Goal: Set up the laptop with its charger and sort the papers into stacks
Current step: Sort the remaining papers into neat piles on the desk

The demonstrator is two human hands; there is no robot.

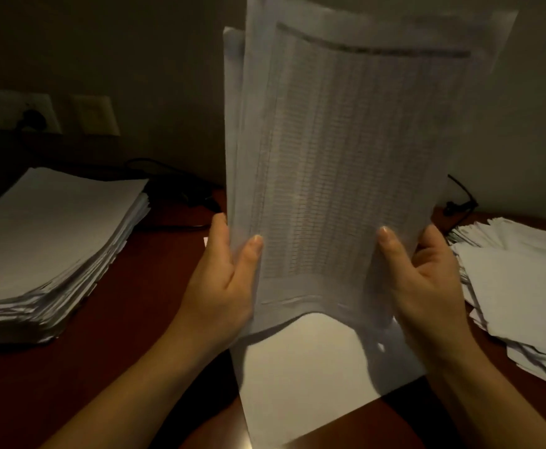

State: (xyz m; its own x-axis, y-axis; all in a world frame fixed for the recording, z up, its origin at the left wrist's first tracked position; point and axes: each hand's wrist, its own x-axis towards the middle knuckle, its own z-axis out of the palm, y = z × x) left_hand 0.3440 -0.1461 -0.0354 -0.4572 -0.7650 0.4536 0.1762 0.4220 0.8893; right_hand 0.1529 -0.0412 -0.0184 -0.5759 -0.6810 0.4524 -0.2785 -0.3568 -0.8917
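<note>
**Paper Sorting: Status at Mid-Process**

The room is dim. On the dark back wall a wall outlet [22, 113] holds a plug, and a cable [174, 181] runs along the rear of the red-brown desk [155, 286]. The laptop is not in view, so we cannot confirm the charger step.

We judge sorting to be partly done. A tall squared stack [54, 228] lies at the left, and a loose pile [517, 280] at the right looks unsorted. A single sheet [307, 367] lies flat at the centre.

We hold the printed sheets [346, 157] upright above that sheet. The left grip [223, 286] and the right grip [427, 280] each pinch a lower side edge, thumb on the printed face and fingers behind. Both forearms reach in from below.
</note>
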